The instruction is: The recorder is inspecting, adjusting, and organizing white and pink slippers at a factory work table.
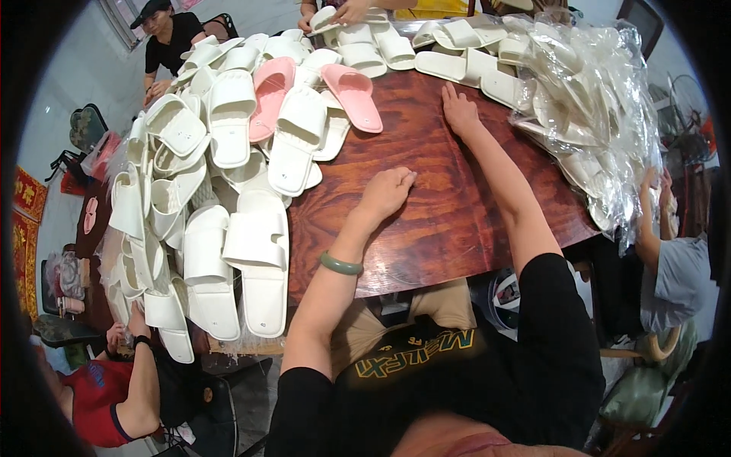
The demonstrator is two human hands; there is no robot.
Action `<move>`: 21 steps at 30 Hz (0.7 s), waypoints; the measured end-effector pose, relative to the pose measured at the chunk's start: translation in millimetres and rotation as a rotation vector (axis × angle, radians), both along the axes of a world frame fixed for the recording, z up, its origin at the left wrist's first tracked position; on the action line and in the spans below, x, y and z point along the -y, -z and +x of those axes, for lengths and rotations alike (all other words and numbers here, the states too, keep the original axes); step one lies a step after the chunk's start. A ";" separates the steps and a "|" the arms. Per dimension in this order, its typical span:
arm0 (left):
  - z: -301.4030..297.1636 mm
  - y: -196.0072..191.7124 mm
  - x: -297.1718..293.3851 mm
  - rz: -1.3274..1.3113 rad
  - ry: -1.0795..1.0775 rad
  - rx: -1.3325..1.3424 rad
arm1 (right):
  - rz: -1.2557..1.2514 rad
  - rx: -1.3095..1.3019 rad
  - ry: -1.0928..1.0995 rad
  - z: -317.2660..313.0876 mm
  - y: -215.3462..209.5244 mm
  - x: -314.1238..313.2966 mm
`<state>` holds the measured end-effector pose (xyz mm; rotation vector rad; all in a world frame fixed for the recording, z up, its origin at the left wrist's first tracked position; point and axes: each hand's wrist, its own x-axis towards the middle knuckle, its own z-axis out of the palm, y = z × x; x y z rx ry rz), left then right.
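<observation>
My left hand (pixel 386 192), with a green bangle (pixel 341 263) on its wrist, rests low over the middle of the brown wooden table (pixel 415 244). Its fingers are curled in, and whatever they may hold is too small or hidden to make out. Farther off and to the right, my right hand (pixel 460 110) lies on the tabletop with fingers stretched out. Beyond its fingertips sits a row of white slippers (pixel 442 66). A pink slipper (pixel 354 97) and a white slipper (pixel 295 141) lie left of my hands.
A big heap of white slippers (pixel 255 251) covers the table's left side, with another pink slipper (pixel 271 99) in it. Clear bags of slippers (pixel 586 114) pile up on the right. People work at the left (pixel 106 388), far left (pixel 171 46), far side (pixel 350 11) and right (pixel 674 282).
</observation>
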<state>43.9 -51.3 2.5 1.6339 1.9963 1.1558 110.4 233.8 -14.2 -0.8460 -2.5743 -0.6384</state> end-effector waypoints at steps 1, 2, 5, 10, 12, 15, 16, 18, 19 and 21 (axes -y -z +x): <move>-1.3 -0.9 0.2 -0.045 0.007 0.022 | -0.018 0.094 0.076 -9.0 -3.3 -5.0; -1.0 -3.6 0.5 -0.089 0.013 0.046 | -0.035 0.190 0.153 -17.1 -5.2 -12.3; 0.0 -0.6 -2.7 -0.060 0.024 0.044 | -0.032 0.250 0.256 -22.0 -9.2 -29.9; -3.0 -1.0 3.0 -0.093 0.006 0.055 | -0.105 0.377 0.503 -40.7 -11.9 -38.5; -3.2 2.0 0.1 -0.069 0.023 0.053 | -0.064 0.308 0.489 -38.0 -1.5 -50.6; -4.6 4.9 -5.1 -0.033 0.033 0.034 | 0.119 0.293 0.426 -36.4 11.7 -54.0; -5.9 5.6 -4.1 -0.025 0.042 0.005 | 0.132 0.309 0.416 -35.0 11.7 -50.7; 9.1 2.1 -15.9 0.007 0.055 0.022 | -0.209 0.099 0.315 4.2 1.9 -81.5; -6.2 6.6 -2.1 0.003 0.017 0.009 | -0.208 0.007 0.232 -22.4 6.4 -52.9; -4.6 4.5 0.8 -0.020 -0.005 0.022 | -0.164 0.055 0.195 -7.5 3.5 -48.9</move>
